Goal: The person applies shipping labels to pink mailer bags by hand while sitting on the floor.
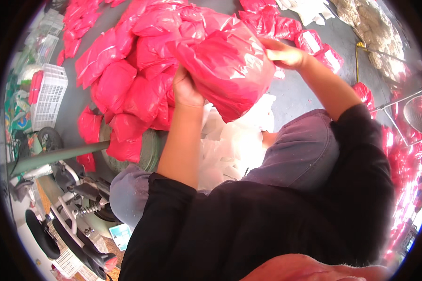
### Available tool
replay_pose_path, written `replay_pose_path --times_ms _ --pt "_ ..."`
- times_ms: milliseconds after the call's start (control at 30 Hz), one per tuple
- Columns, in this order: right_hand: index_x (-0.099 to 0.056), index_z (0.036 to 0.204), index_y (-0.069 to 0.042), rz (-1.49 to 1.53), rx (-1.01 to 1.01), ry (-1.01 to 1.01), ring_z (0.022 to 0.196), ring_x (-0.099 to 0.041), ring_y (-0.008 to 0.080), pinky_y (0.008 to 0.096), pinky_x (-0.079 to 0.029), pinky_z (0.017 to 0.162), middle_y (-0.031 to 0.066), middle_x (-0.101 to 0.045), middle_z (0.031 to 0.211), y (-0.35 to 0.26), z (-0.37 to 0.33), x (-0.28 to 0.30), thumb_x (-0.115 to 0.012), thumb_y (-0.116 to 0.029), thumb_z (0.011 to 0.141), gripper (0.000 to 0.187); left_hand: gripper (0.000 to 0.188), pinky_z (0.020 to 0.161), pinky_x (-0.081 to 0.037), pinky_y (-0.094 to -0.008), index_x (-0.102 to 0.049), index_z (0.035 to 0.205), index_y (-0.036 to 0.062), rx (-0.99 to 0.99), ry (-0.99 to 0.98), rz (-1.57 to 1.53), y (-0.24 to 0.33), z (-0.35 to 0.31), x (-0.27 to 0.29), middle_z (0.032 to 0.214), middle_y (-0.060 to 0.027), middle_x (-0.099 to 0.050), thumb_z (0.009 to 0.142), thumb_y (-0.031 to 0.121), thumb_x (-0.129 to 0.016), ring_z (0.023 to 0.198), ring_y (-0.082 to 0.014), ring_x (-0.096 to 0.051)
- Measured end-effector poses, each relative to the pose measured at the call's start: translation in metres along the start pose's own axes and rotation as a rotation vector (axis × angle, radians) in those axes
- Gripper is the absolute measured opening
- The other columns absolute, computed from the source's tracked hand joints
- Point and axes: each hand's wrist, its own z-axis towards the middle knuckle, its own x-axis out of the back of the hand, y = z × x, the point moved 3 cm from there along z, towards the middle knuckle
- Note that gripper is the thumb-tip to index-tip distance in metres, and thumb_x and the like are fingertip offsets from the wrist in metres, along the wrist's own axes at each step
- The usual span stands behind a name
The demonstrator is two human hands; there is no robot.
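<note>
Between my two hands is a large, stuffed red plastic bag (232, 70), lifted above the floor in front of my knees. My left hand (187, 89) grips its near left side, the fingers partly hidden behind the plastic. At the upper right, my right hand (286, 54) holds the bag's edge, with its fingertips out of sight behind the bag. Close beyond my left hand rises a heap of similar red bags (147, 91). White sheets or bags (225, 150) lie below, between my legs.
At the left stand a white plastic crate (51, 93) and a wheeled frame with a shock absorber (89, 208). A green pole (61, 157) reaches toward the heap. More red bags (309, 42) lie at the far right, near pale bundled material (375, 33) and a metal-framed fan-like object (417, 112).
</note>
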Motion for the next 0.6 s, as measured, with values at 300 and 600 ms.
replay_pose_path --times_ms 300,600 --pt "-0.063 0.092 -0.003 -0.646 -0.286 1.198 0.060 -0.060 0.0132 0.0261 -0.047 0.060 0.0082 -0.062 0.068 0.070 -0.117 0.032 -0.067 -0.024 0.071 0.029 0.078 0.097 -0.027 -0.0429 -0.030 0.130 0.0066 0.652 0.222 1.031 -0.129 0.000 0.162 0.134 -0.0072 -0.032 0.077 0.062 -0.044 0.125 -0.0227 -0.025" --pt "-0.062 0.088 -0.016 -1.800 -0.391 1.224 0.058 -0.057 0.0188 0.0301 -0.045 0.048 -0.0005 -0.060 0.073 0.137 -0.184 0.043 -0.060 -0.013 0.070 0.018 0.047 0.085 -0.039 -0.0462 -0.046 0.118 0.0176 0.979 -0.482 2.237 -0.151 -0.096 0.255 0.124 -0.0117 -0.041 0.073 0.028 -0.055 0.116 -0.0308 -0.036"
